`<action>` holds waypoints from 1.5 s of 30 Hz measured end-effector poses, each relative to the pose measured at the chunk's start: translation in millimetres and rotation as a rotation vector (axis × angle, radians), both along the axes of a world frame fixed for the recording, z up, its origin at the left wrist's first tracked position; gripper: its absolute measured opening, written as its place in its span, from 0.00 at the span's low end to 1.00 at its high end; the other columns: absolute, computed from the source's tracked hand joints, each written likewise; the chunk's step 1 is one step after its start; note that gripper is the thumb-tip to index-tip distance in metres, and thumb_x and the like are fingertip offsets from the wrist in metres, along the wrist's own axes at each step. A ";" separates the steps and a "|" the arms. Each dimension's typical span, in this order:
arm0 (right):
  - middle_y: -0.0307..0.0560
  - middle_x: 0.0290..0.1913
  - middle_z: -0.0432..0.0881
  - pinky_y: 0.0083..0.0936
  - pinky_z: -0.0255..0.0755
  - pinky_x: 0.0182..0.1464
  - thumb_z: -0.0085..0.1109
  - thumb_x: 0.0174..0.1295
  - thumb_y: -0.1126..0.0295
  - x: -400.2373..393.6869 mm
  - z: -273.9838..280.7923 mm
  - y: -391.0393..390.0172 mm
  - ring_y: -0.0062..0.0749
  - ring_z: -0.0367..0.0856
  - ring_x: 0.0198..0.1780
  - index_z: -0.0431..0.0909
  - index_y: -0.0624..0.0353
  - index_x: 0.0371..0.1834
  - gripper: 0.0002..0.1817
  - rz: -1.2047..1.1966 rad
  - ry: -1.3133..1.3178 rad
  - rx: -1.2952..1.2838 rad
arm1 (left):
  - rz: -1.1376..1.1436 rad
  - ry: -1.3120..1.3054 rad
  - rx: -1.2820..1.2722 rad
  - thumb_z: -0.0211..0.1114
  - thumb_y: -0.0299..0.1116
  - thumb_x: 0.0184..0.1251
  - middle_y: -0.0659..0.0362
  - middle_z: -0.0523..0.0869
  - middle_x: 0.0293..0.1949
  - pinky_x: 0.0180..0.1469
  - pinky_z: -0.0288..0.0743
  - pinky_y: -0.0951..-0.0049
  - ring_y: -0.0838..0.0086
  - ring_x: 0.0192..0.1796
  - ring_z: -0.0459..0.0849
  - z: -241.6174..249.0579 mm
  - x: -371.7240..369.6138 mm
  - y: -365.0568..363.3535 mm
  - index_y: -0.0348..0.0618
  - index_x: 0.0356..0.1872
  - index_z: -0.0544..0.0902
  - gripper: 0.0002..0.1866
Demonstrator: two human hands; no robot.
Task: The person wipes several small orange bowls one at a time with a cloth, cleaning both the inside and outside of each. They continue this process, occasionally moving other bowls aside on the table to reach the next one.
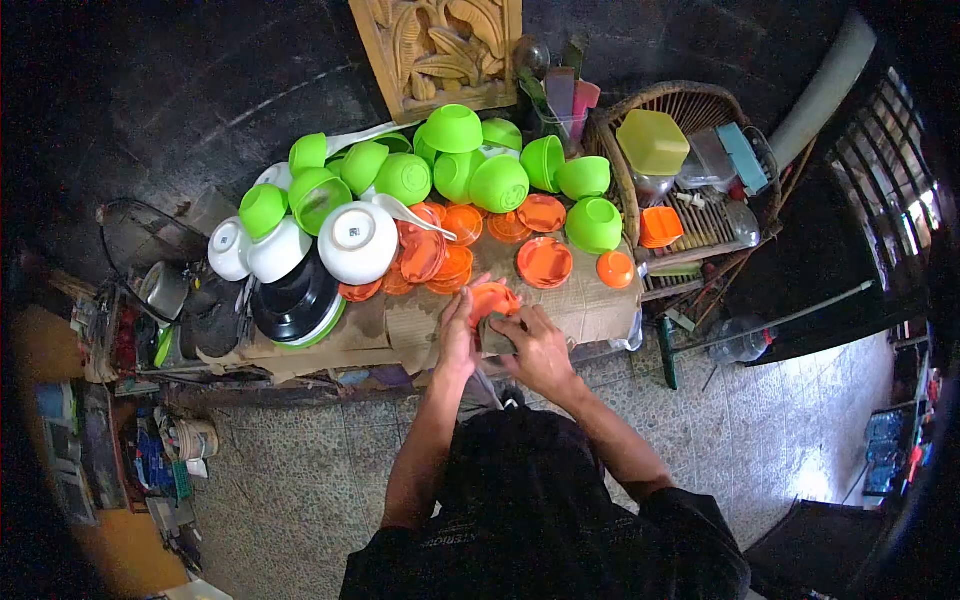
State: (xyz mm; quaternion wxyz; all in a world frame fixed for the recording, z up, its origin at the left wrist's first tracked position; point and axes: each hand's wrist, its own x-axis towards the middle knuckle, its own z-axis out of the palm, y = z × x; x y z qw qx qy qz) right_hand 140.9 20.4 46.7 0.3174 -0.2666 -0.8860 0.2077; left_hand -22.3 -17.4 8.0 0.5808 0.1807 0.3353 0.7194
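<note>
An orange saucer (493,299) is tilted up over the front edge of the table. My left hand (458,338) grips its left side, the fingers closed around it. On the other side my right hand (538,346) has its fingers bent against the saucer's lower edge, closed on a greyish cloth-like piece (495,341) that partly hides behind the fingers. Just beyond my hands lie more orange saucers (545,262), some of them stacked. A small orange cup (615,269) stands to the right of them.
Several green bowls (499,184) are heaped along the back. White bowls (358,243) and a black plate (297,303) sit at the left. Cardboard (415,325) covers the table. A wicker rack (625,165) with plastic containers stands at the right. The tiled floor (300,470) lies below.
</note>
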 end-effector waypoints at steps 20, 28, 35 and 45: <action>0.53 0.47 0.79 0.45 0.78 0.57 0.74 0.48 0.75 -45.5 -11.8 -3.0 0.53 0.80 0.51 0.85 0.60 0.64 0.33 0.003 0.092 -0.045 | 0.042 -0.248 0.066 0.51 0.53 0.87 0.46 0.76 0.75 0.78 0.70 0.52 0.56 0.72 0.79 10.0 -1.6 0.3 0.33 0.75 0.72 0.33; 0.51 0.48 0.81 0.43 0.79 0.60 0.75 0.43 0.73 -2.0 -3.6 1.3 0.51 0.81 0.54 0.87 0.57 0.60 0.33 0.187 0.008 -0.102 | 0.015 -0.093 0.097 0.54 0.50 0.87 0.43 0.78 0.74 0.76 0.73 0.46 0.52 0.67 0.84 -9.6 -4.4 4.9 0.31 0.72 0.73 0.30; 0.48 0.48 0.81 0.40 0.81 0.57 0.78 0.43 0.72 12.7 -3.0 25.8 0.47 0.82 0.53 0.88 0.53 0.60 0.33 0.060 -0.007 0.013 | 0.048 -0.058 0.072 0.52 0.49 0.88 0.46 0.83 0.69 0.74 0.75 0.56 0.59 0.69 0.84 -2.7 -3.4 3.7 0.32 0.70 0.75 0.28; 0.49 0.48 0.79 0.42 0.81 0.54 0.78 0.46 0.74 -29.0 6.4 35.8 0.49 0.81 0.53 0.85 0.56 0.61 0.32 -0.157 0.025 0.002 | 0.072 0.010 -0.067 0.49 0.50 0.89 0.51 0.83 0.70 0.74 0.73 0.60 0.65 0.70 0.81 -8.5 -5.9 1.3 0.36 0.72 0.75 0.28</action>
